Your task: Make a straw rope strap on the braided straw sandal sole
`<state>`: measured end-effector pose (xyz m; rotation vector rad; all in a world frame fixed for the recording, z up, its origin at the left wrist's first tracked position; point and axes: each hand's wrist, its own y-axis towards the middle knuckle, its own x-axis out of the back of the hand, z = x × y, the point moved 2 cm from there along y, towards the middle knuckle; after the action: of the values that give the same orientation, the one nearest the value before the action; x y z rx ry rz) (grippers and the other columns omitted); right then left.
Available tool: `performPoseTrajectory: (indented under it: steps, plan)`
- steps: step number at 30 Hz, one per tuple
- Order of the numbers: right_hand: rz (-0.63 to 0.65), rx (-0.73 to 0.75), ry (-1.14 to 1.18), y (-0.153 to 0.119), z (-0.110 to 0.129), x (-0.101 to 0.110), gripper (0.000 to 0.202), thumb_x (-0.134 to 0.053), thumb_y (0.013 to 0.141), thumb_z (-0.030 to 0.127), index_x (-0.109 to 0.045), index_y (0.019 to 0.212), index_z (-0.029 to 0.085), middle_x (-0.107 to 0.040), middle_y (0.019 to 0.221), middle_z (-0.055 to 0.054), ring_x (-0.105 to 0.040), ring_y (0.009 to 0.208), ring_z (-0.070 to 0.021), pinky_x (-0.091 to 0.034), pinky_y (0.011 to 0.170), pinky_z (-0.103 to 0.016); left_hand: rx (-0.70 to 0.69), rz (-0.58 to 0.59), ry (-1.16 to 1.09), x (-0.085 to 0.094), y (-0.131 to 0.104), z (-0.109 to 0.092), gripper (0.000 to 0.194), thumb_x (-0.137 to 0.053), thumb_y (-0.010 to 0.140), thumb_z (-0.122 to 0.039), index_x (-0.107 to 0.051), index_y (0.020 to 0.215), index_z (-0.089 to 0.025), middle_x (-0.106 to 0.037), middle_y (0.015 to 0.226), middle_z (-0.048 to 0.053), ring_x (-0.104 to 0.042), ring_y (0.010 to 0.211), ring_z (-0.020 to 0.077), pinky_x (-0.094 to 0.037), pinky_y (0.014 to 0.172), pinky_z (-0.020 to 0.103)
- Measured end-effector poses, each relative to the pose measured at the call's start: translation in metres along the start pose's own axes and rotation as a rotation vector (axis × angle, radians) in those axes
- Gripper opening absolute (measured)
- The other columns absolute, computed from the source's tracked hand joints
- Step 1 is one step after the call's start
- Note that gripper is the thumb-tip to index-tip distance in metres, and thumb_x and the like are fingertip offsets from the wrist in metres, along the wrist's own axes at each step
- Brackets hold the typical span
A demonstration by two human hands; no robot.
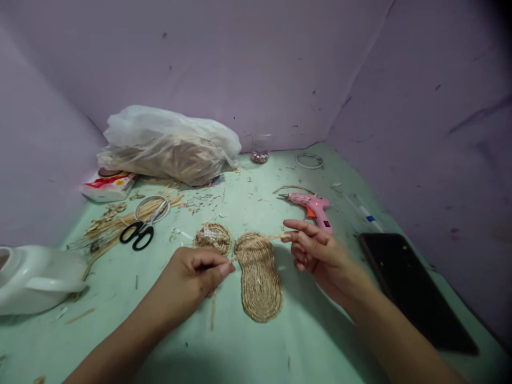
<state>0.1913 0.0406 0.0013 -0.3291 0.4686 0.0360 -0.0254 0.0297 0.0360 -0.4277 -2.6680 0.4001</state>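
Observation:
A woven straw slipper (261,282) lies sole-shaped on the table between my hands, with a band across its upper end. My left hand (194,277) pinches a thin straw strand at the slipper's left edge. On the other side, my right hand (316,248) grips a straw strand (276,236) that runs out from the slipper's upper right edge. Partly behind my left hand is a second woven piece (220,234) with white beads on it. The pink glue gun (310,205) rests just beyond my right hand, its red light showing.
Black-handled scissors (144,229) lie on straw strips at left, near a white jug (40,280). A plastic bag of straw (172,149) and a jar of beads (260,154) stand at the back. A dark phone (416,290) lies at right.

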Motion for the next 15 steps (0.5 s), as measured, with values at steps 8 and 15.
performPoseTrajectory:
  steps: [8,15]
  plan:
    - [-0.064,0.112,-0.309,0.025,0.001,-0.005,0.027,-0.074,0.063,0.030,-0.066,0.086,0.018,-0.061,0.073,-0.002,-0.047,0.053,-0.0073,-0.042,0.048,-0.020,0.146,-0.093,-0.276,0.004,-0.002,0.000,0.021,-0.064,0.061,-0.034,-0.062,0.064,-0.014,-0.049,0.046,-0.003,-0.041,0.041,0.0069,-0.033,0.040,0.019]
    - [-0.079,0.205,-0.334,0.027,-0.002,-0.003,0.023,-0.072,0.065,0.031,-0.066,0.084,0.019,-0.063,0.077,-0.003,-0.050,0.057,-0.0085,-0.043,0.048,-0.020,0.097,-0.102,-0.252,0.009,-0.001,0.000,0.018,-0.062,0.064,-0.032,-0.062,0.064,-0.014,-0.048,0.049,-0.003,-0.041,0.044,0.0075,-0.034,0.042,0.020]
